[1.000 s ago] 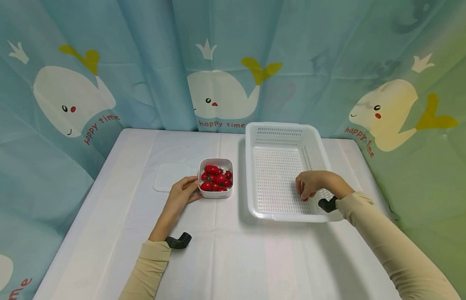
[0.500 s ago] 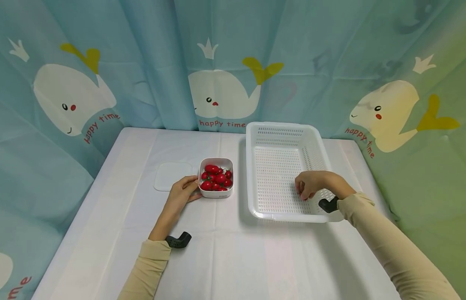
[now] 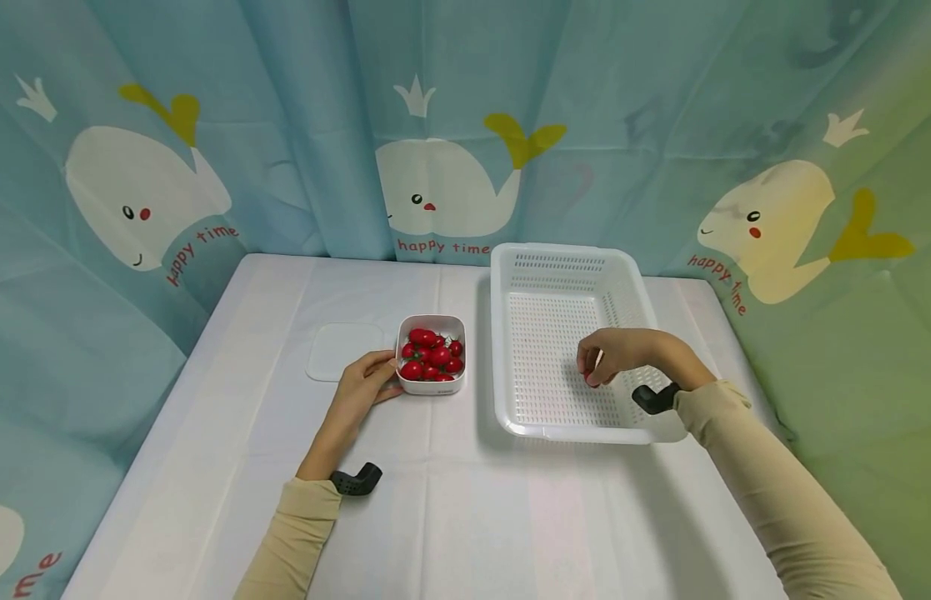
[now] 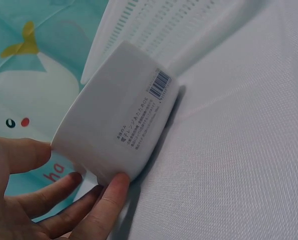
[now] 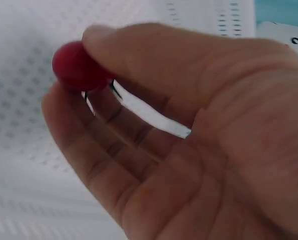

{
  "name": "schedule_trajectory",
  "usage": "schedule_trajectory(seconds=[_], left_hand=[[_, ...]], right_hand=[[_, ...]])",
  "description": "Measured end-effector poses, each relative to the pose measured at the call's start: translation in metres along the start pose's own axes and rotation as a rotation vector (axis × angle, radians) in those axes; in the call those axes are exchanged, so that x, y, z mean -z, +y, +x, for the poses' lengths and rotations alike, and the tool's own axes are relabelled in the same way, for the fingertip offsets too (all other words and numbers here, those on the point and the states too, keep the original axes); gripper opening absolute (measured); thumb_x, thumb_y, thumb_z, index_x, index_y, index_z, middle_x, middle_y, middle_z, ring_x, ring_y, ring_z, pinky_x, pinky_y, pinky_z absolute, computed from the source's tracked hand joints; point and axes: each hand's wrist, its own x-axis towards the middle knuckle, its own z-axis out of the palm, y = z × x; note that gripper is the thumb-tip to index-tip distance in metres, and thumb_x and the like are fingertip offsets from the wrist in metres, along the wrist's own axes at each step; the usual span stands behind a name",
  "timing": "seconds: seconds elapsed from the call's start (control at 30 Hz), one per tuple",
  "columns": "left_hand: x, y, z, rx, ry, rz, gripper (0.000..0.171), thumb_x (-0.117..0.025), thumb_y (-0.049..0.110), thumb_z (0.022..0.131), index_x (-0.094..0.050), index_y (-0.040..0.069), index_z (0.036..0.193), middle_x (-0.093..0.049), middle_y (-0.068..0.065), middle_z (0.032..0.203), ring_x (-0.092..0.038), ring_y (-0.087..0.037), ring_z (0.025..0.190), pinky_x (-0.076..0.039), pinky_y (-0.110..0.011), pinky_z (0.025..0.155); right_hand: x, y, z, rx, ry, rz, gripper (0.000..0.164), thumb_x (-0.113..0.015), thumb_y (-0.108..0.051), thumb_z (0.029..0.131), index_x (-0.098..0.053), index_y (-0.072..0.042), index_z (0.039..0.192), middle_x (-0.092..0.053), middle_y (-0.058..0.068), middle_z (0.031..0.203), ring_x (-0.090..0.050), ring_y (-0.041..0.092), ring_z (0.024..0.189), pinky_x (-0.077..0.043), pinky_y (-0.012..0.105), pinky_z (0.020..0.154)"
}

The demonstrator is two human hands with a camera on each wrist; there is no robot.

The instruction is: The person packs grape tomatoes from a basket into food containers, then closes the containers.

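My right hand (image 3: 618, 353) is inside the white perforated basket (image 3: 557, 432), over its floor. Thumb and fingertips pinch a red cherry tomato (image 5: 77, 66); a bit of green stem shows beside it in the right wrist view. On the left, my left hand (image 3: 362, 385) touches the left side of a small white square container (image 3: 432, 388). In the left wrist view, its thumb is at the container's rim and its extended fingers rest against the lower wall (image 4: 108, 120), which bears a printed label and barcode. Several red cherry tomatoes (image 3: 440, 357) fill the container.
A flat translucent square lid (image 3: 345, 352) lies on the white tablecloth (image 3: 465, 517), left of the container. The basket stands near the table's far right, its back edge close to a blue curtain (image 3: 300, 167) with whale prints.
My right hand, pinching the cherry tomato, has moved slightly left and away from me within the basket. The left hand and the container have stayed in place.
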Motion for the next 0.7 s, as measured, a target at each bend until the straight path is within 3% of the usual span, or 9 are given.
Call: schedule_trajectory(seconds=[0.27,0.63,0.7], left_hand=[[0.0,0.0,-0.001,0.0,0.0,0.0,0.047,-0.053,0.02,0.11,-0.048,-0.005,0.15,-0.053,-0.027,0.146,-0.062,-0.029,0.126,-0.064,-0.032,0.097],[0.0,-0.001,0.0,-0.004,0.002,0.004,0.046,-0.053,0.019,0.11,-0.048,-0.005,0.149,-0.054,-0.026,0.147,-0.062,-0.029,0.126,-0.064,-0.033,0.098],[0.0,-0.001,0.0,-0.005,0.002,0.005,0.046,-0.053,0.019,0.11,-0.048,-0.005,0.149,-0.054,-0.026,0.147,-0.062,-0.029,0.127,-0.064,-0.034,0.098]], right_hand=[[0.008,-0.008,0.006,0.132,-0.022,0.114,0.018,-0.073,-0.004,0.092,-0.063,0.0,0.107,-0.068,0.006,0.101,-0.066,0.017,0.098,-0.056,0.026,0.088],[0.019,-0.03,0.023,0.223,0.004,0.241,0.023,-0.074,-0.015,0.096,-0.063,-0.005,0.115,-0.067,0.007,0.107,-0.067,0.022,0.104,-0.055,0.044,0.103],[0.02,-0.037,0.026,0.242,0.017,0.257,0.024,-0.075,-0.015,0.096,-0.063,-0.005,0.115,-0.067,0.007,0.107,-0.067,0.021,0.103,-0.056,0.043,0.103]])
